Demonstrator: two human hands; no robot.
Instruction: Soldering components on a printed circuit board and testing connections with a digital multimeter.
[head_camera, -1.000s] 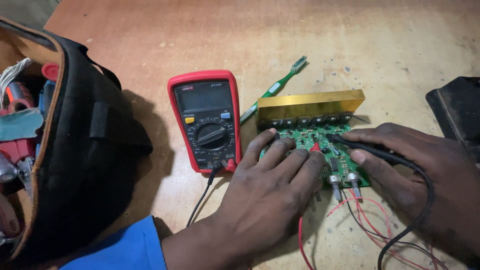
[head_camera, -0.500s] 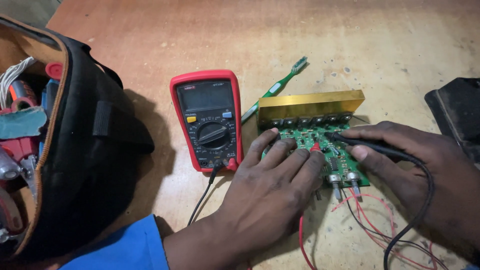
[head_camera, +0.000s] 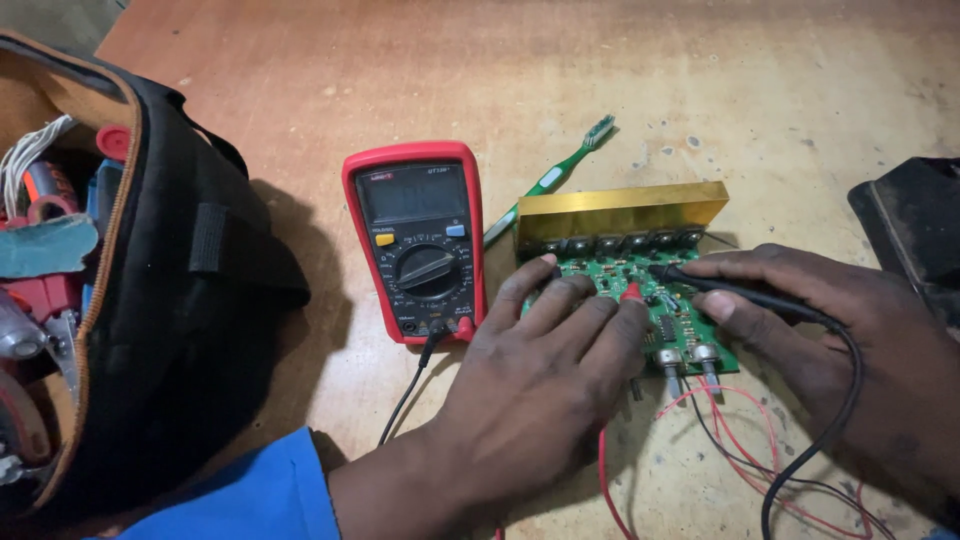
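A green circuit board (head_camera: 668, 300) with a gold heat sink (head_camera: 620, 211) along its far edge lies on the wooden table. My left hand (head_camera: 540, 370) rests over the board's left part and pinches a red probe (head_camera: 632, 293) whose tip touches the board. My right hand (head_camera: 850, 350) holds a black probe (head_camera: 740, 292) like a pen, its tip on the board near the row of parts under the heat sink. A red multimeter (head_camera: 418, 242) lies just left of the board, with leads running from its bottom edge.
An open black tool bag (head_camera: 150, 290) full of tools fills the left side. A green toothbrush (head_camera: 552, 177) lies behind the multimeter and board. Thin red and black wires (head_camera: 740, 450) trail from the board's near edge. A dark object (head_camera: 915, 225) sits at the right edge.
Both hands and probes stay on the board almost unmoved; the view has shifted slightly.
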